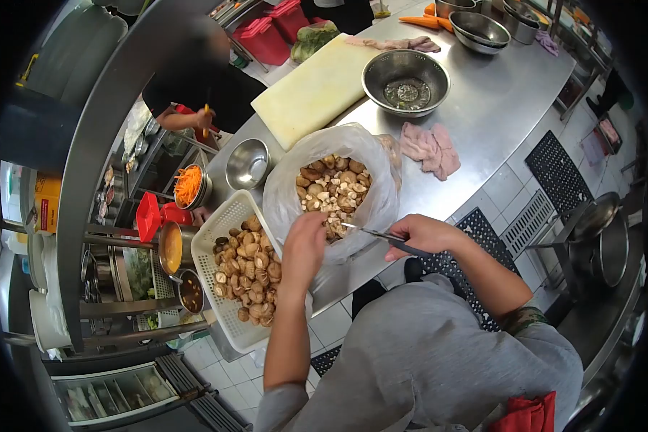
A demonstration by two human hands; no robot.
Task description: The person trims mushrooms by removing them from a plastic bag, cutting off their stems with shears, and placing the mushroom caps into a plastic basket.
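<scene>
My right hand (pixel 421 236) grips black-handled scissors (pixel 385 236), their blades pointing left over the near rim of a clear plastic bag (pixel 284 191). The bag stands open on the steel table, with whole mushrooms and pale cut pieces (pixel 335 189) inside. My left hand (pixel 304 248) is closed near the scissors' tips at the bag's near left edge. What its fingers hold is hidden. Left of that hand, a white perforated basket (pixel 205 241) holds many brown mushrooms (pixel 250 270).
On the steel table (pixel 482 108) are a colander (pixel 405 83), a pink cloth (pixel 430 150), a cutting board (pixel 309 90) and a small steel bowl (pixel 248 164). Across the table stands another person (pixel 198 83). Shredded carrot (pixel 188 185) fills a bowl at left.
</scene>
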